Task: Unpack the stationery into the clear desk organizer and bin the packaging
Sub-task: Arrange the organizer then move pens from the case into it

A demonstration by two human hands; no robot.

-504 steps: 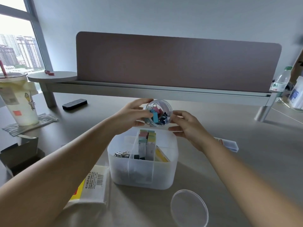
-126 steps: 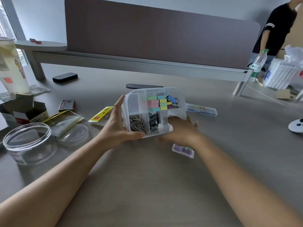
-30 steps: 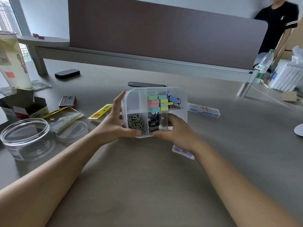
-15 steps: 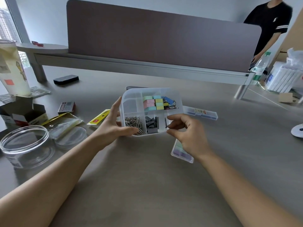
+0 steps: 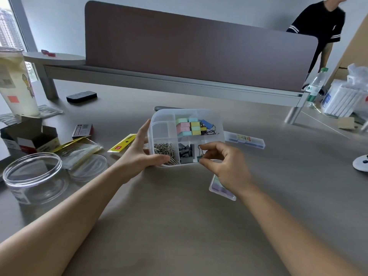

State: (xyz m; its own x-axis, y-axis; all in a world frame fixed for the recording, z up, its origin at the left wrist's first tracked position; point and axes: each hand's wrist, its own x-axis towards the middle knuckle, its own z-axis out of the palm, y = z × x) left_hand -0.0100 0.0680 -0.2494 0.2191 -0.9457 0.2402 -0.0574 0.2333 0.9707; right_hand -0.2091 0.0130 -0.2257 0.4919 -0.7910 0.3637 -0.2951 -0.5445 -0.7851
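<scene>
The clear desk organizer (image 5: 162, 127) sits mid-table, tipped toward me. Its compartments hold silver paper clips (image 5: 164, 150), grey staples (image 5: 186, 153), pastel staple boxes (image 5: 188, 126) and binder clips (image 5: 208, 125). My left hand (image 5: 137, 156) holds the organizer's left side, thumb on the near rim. My right hand (image 5: 221, 162) pinches a teal binder clip (image 5: 199, 156) at the front right compartment. An empty clear jar (image 5: 33, 178), its lid (image 5: 89, 168), yellow plastic wrappers (image 5: 79, 150) and an open cardboard box (image 5: 27, 136) lie to the left.
A flat clear case (image 5: 245, 140) lies right of the organizer, another (image 5: 221, 188) under my right wrist. A drink cup (image 5: 17, 84) and black eraser (image 5: 81, 96) stand far left. A divider panel (image 5: 189, 42) crosses the back; a person (image 5: 318, 22) stands behind it.
My right hand left the organizer's front wall and now pinches a teal binder clip in the front right compartment. The organizer tipped slightly lower. My left hand kept its hold.
</scene>
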